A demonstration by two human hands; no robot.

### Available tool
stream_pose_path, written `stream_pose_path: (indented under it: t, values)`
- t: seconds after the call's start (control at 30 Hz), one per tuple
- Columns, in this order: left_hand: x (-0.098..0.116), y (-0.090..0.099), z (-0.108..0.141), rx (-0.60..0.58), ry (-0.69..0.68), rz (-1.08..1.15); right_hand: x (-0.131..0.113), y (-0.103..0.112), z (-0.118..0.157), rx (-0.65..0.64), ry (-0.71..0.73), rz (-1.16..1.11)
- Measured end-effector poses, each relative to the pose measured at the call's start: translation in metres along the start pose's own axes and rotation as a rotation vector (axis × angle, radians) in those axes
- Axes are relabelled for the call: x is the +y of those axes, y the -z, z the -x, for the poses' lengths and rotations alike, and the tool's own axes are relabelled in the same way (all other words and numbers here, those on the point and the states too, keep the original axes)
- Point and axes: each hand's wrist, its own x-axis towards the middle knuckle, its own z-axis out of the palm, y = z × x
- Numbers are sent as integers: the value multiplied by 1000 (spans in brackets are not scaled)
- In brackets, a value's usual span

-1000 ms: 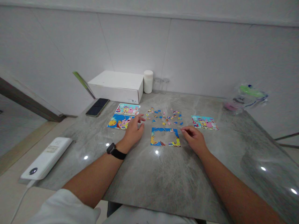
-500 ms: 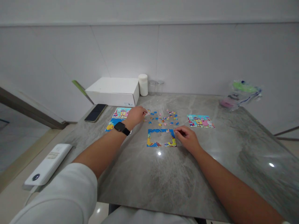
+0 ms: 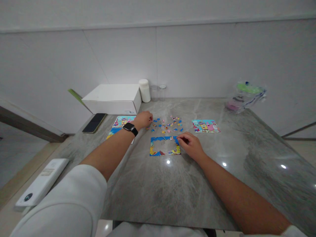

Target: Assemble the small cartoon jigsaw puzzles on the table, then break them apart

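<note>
A rectangular puzzle frame (image 3: 152, 148) of joined blue and yellow pieces lies on the grey table, its middle open. Loose small puzzle pieces (image 3: 168, 125) are scattered behind it. My left hand (image 3: 144, 119), with a black watch on the wrist, is at the left edge of the loose pieces, fingers drawn together; whatever they hold is too small to tell. My right hand (image 3: 190, 144) touches the upper right corner of the frame, thumb and fingertips pinched together, with nothing distinguishable between them. A colourful picture card (image 3: 206, 126) lies to the right.
More picture sheets (image 3: 123, 121) lie under and beside my left forearm. Behind stand a white box (image 3: 111, 97), a white bottle (image 3: 144, 91) and two clear jars (image 3: 162, 93). A phone (image 3: 94, 123) and white power bank (image 3: 41, 182) are left; a plastic bag (image 3: 244, 97) is back right.
The whole view has shifted, so the table items appear a little further left. My left hand has closed up more among the nearest pieces. My right hand stays at the frame's corner.
</note>
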Motion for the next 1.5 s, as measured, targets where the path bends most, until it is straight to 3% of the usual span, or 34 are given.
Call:
stream_pose_path:
  t: [0.2, 0.3, 0.47, 0.67, 0.83, 1.07, 1.27, 1.5]
  values:
    - [2, 18, 6, 44, -7, 144, -1, 0, 0, 2, -7, -6]
    - [12, 27, 26, 139, 45, 401, -1, 0, 0, -13, 1, 7]
    - [45, 32, 76, 165, 97, 923, -4, -1, 2, -18, 48, 49]
    - [88, 22, 122, 188, 199, 1268, -21, -5, -3, 77, 111, 47]
    - [99, 5, 134, 201, 203, 1361, -38, -18, -10, 13, 279, 93]
    - [96, -17, 139, 208, 139, 1263, -38, -38, 9, -23, 466, 185]
    - [109, -8, 146, 179, 172, 1298, -37, -32, 14, -104, 544, 189]
    - [121, -2, 151, 111, 254, 1495, -36, -35, 13, -82, 539, 169]
